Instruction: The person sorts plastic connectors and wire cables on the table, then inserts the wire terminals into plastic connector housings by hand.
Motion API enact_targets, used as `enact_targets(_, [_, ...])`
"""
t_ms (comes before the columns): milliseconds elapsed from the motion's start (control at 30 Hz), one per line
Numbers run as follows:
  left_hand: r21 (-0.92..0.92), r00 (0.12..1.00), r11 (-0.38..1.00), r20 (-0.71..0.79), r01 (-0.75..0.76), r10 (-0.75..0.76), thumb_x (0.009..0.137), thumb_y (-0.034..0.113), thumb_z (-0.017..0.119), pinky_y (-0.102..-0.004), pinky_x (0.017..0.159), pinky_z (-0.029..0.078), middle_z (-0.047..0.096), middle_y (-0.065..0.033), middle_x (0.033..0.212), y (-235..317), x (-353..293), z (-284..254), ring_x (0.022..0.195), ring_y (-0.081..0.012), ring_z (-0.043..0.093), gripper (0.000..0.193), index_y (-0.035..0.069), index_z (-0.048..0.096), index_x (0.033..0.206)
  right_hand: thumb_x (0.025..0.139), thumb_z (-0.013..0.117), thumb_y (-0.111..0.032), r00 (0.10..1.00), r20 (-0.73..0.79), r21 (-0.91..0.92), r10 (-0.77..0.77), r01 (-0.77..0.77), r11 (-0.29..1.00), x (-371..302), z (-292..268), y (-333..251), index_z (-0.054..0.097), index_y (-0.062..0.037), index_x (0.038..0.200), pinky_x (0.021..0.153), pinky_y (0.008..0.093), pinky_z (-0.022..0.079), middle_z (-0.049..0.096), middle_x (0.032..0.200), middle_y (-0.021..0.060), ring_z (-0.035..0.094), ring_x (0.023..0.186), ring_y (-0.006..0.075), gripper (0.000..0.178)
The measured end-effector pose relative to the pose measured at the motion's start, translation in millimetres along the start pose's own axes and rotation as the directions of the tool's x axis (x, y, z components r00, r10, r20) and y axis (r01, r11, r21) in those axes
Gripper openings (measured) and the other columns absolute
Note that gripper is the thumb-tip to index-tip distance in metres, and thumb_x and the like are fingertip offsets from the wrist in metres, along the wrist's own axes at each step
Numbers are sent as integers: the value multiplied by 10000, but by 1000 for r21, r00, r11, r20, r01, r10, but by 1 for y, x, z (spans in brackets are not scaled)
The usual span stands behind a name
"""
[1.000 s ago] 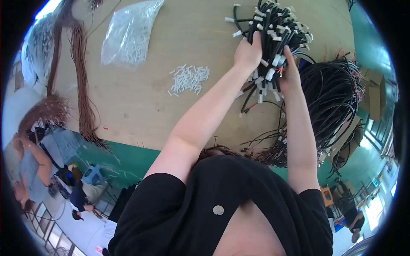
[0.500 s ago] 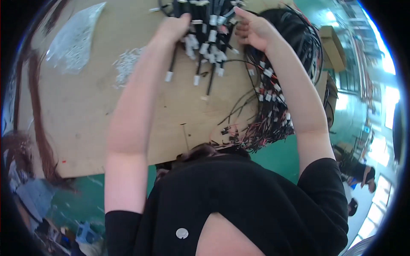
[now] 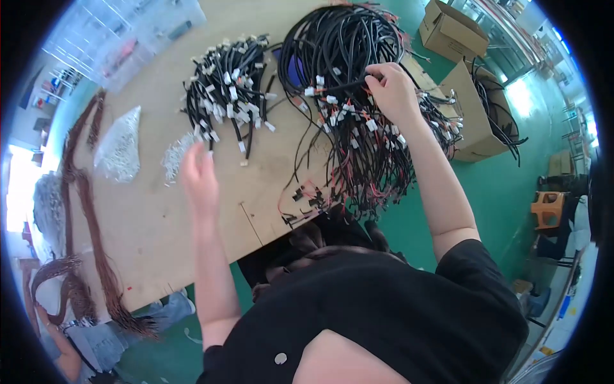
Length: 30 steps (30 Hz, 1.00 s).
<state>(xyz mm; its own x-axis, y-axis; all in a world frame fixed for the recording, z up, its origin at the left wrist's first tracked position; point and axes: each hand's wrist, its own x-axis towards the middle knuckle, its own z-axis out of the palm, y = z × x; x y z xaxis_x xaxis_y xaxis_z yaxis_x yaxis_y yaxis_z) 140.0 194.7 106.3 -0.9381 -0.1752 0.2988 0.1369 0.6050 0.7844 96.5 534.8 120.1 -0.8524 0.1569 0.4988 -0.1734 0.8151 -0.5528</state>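
Note:
My right hand (image 3: 391,93) is closed on a black cable (image 3: 350,86) above a large heap of coiled black cables (image 3: 342,38). A white connector (image 3: 311,91) shows at the left end of that cable. Motion smears my left hand (image 3: 201,179), which is over the table just below a loose pile of small white plastic pieces (image 3: 178,157); whether its fingers hold anything cannot be made out. Beyond it lies a bunch of short black cables (image 3: 230,83) with white connectors on their ends. Thin black and red wires with white plugs (image 3: 377,153) spill toward the table's near edge.
A clear plastic bag of white pieces (image 3: 120,150) and long brown wire strands (image 3: 89,211) lie on the left. Transparent bins (image 3: 131,48) stand at the far left. Cardboard boxes (image 3: 476,118) sit right of the table, one with black cables. Another person (image 3: 96,339) is at lower left.
Both hands have left the bunch of short cables. My left hand has drawn back toward me, and my right hand has gone to the large heap and taken a cable. The view has shifted.

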Motion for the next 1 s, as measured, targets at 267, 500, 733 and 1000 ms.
enact_targets(267, [-308,932,883,199,353,-303,822,84,433,-264,846,344,532,-85,988,23,-122,-30,949,-150,472,217,-14,504,1002,709,515,-190,850,-143,-350,508,-523,777,73,12,63,505,0,1004,829,366,383,517,966,236,481,944,349,351])
enact_targets(500, [-374,894,837,361,400,-266,836,78,410,-260,833,361,533,-76,980,29,-119,-26,915,-135,489,201,-15,505,987,832,474,-153,870,144,990,471,-132,-58,70,-63,7,468,9,886,364,192,247,353,508,-23,314,419,51,171])
enact_targets(733, [-96,840,866,211,-492,500,767,49,466,-367,893,294,547,-148,904,121,-77,27,938,-311,487,257,-16,487,1015,863,360,-169,941,180,975,287,-133,-177,-70,-25,-143,423,-31,1066,410,226,298,417,580,39,371,459,113,253])
enact_targets(1000, [-216,577,654,330,-725,747,683,139,607,-293,472,352,452,-52,615,93,-98,-12,531,-218,457,244,41,534,894,887,342,-146,984,157,940,80,-124,-318,-32,-97,-86,392,84,1008,455,189,307,444,783,67,336,542,75,264])
